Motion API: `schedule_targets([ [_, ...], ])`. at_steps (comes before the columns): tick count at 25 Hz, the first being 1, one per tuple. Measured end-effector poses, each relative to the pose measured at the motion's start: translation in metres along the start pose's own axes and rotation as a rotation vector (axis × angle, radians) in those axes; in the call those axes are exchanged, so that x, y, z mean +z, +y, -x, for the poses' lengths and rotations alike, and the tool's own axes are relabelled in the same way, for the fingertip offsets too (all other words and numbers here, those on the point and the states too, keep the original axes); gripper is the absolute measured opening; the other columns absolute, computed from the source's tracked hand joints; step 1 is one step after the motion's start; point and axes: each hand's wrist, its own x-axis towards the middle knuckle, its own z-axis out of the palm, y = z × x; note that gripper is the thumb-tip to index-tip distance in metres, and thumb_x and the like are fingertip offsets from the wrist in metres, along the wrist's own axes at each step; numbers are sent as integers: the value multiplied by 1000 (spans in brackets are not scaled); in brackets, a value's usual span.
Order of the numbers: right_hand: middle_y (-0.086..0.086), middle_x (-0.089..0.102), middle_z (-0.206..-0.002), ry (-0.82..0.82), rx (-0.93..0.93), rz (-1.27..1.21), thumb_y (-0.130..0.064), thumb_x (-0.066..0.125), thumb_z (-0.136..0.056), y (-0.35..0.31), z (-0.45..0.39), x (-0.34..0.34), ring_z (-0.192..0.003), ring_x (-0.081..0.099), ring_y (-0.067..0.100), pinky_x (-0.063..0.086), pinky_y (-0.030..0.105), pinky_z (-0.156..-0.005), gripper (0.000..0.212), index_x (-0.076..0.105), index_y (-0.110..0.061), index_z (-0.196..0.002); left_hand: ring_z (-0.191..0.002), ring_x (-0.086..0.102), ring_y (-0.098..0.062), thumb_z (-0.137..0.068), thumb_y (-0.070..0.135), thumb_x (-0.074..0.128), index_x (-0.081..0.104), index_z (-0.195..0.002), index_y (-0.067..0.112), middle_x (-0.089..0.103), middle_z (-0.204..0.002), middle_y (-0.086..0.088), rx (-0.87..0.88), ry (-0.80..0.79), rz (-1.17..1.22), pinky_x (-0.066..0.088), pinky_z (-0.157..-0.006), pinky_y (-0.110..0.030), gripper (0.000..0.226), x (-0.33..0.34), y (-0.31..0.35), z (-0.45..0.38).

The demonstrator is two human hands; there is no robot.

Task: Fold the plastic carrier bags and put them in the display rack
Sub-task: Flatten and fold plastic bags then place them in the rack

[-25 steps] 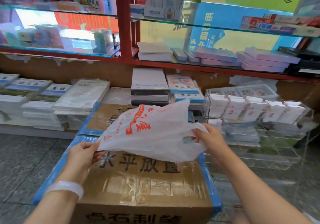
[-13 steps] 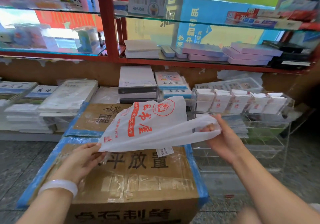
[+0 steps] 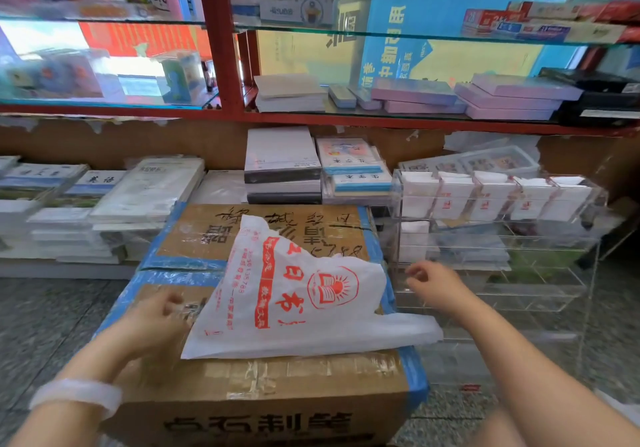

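A white plastic carrier bag [image 3: 298, 308] with red print lies spread and slightly rumpled on top of a taped cardboard box [image 3: 263, 384]. My left hand [image 3: 156, 322] is on the box at the bag's left edge, fingers loosely curled and blurred, with nothing visibly in them. Just past the bag's right side my right hand [image 3: 429, 284] hovers with relaxed fingers, holding nothing. To the right stands the clear acrylic display rack [image 3: 519, 273]. Its top row holds several folded white bags [image 3: 453, 197].
A second taped cardboard box [image 3: 263, 235] sits behind the first. Stacks of books and notebooks [image 3: 145, 193] line the low shelf at the left and back. A red-framed glass shelf [image 3: 381, 114] runs overhead. Speckled floor [image 3: 45, 322] lies on both sides.
The bag was held stretched in the air between both hands; now it lies on the box. My right hand has let go and drawn back, and my left hand has shifted beside the bag.
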Motion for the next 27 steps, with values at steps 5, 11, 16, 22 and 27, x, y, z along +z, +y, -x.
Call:
schedule_targets([
  [5,-3,46,-137,-55,-264,-105,-24,66,-85,-31,-17,27,-121,48,18,45,34,-98,60,41,-28,-140,-106,50,-21,-98,19,45,55,-120,13,55,-118,-6,221,237,379,39,-85,-34,25,2,33,-10],
  [11,-8,33,-146,-238,-305,-269,-26,68,-86,-57,-27,49,-136,30,17,31,38,-110,78,21,-33,-148,-114,53,-27,-100,24,40,49,-128,12,57,-121,-9,115,101,666,42,-96,-41,32,16,80,-49],
  [16,-9,47,-129,-322,-224,-524,-25,65,-88,-61,-22,39,-117,45,11,43,32,-100,62,35,-37,-141,-82,64,-26,-94,41,49,59,-110,11,67,-86,-12,-136,-129,671,51,-83,-39,35,24,89,-65],
  [22,-14,59,-98,-369,-346,-411,-18,59,-92,-71,-15,44,-85,57,-5,47,9,-71,17,60,-34,-98,-92,66,-31,-88,24,63,62,-95,14,68,-96,-16,-65,-82,675,53,-88,-46,12,23,93,-69],
  [27,-3,61,-81,-172,-279,-478,-10,56,-92,-76,-17,40,-72,56,9,49,22,-64,8,63,-10,-90,-83,63,-27,-91,11,56,58,-103,4,65,-93,-17,-74,-121,753,52,-77,-40,14,12,86,-64],
])
